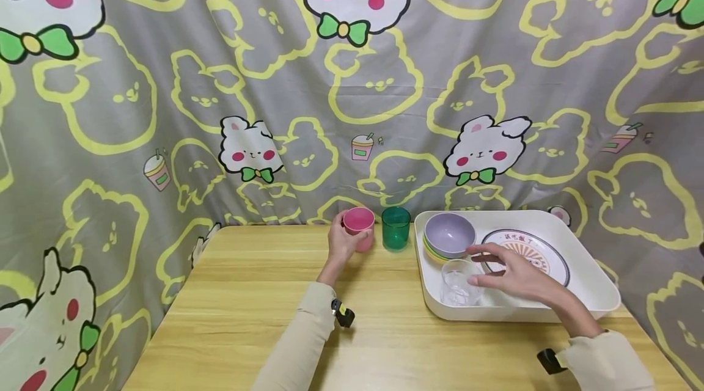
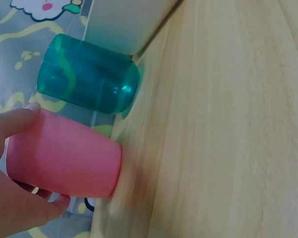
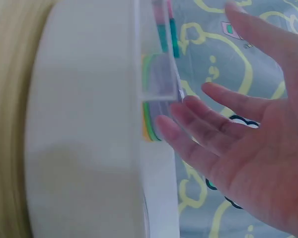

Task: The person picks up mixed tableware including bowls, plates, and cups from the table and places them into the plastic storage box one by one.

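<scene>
My left hand (image 1: 341,243) grips a pink cup (image 2: 64,154) near its rim, thumb on one side and fingers on the other. The cup stands upright at the table's back edge, beside a translucent green cup (image 1: 396,230). Over a white tray (image 1: 506,315), my right hand (image 1: 517,276) has its thumb and fingers spread apart. Its fingertips are close to the rim of a clear cup (image 1: 458,287) in the tray's front left corner. In the right wrist view the right palm shows with nothing in it.
Behind the clear cup, a stack of bowls with a purple bowl (image 1: 450,234) on top sits in the tray. An oval plate (image 1: 555,259) with a printed pattern lies to their right. A patterned curtain (image 1: 308,98) hangs behind the wooden table (image 1: 242,305).
</scene>
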{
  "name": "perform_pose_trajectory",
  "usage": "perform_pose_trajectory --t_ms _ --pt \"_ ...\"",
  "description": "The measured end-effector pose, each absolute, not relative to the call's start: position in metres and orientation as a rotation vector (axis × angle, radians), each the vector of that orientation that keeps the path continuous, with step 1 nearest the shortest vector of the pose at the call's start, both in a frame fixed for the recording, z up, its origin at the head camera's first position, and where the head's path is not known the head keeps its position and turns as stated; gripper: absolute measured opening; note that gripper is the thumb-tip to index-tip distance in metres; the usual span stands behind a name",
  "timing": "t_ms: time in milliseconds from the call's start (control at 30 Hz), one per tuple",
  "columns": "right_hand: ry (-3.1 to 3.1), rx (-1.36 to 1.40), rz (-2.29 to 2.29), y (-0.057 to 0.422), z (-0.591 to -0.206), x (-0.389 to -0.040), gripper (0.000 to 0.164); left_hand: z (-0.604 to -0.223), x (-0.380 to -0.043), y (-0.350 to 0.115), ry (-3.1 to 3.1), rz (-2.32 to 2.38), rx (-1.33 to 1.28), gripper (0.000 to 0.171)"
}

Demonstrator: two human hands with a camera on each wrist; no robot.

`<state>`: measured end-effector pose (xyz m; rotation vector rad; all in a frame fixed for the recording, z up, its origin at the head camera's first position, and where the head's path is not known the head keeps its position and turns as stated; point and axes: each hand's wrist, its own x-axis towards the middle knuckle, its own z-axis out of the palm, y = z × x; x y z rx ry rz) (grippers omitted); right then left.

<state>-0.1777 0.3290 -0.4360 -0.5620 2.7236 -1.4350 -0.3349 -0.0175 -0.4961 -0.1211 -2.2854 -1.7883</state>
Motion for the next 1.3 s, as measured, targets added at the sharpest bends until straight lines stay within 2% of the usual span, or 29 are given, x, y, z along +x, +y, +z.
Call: perform_pose_trajectory --t_ms 133,733,967,1300 --pt "2.822 -0.512 -1.408 0.33 -0.43 -0.18 0.06 -0.497 -0.332 -0.019 -2.299 -1.806 -0.109 0.078" --pt "3.118 -0.674 -1.357 0.32 -0.41 -0.201 0.078 -0.459 -0.302 -0.031 -2.165 -1.963 -0.333 0.08" --pt "3.024 -0.656 -1.471 0.306 -0.406 -0.207 0.087 -0.417 -0.268 -0.033 -2.14 -2.02 -0.465 0.077" --pt "3.012 -0.676 -1.494 0.291 -0.408 -0.218 0.088 -0.443 -0.283 -0.036 -2.096 -2.073 -0.456 0.076"
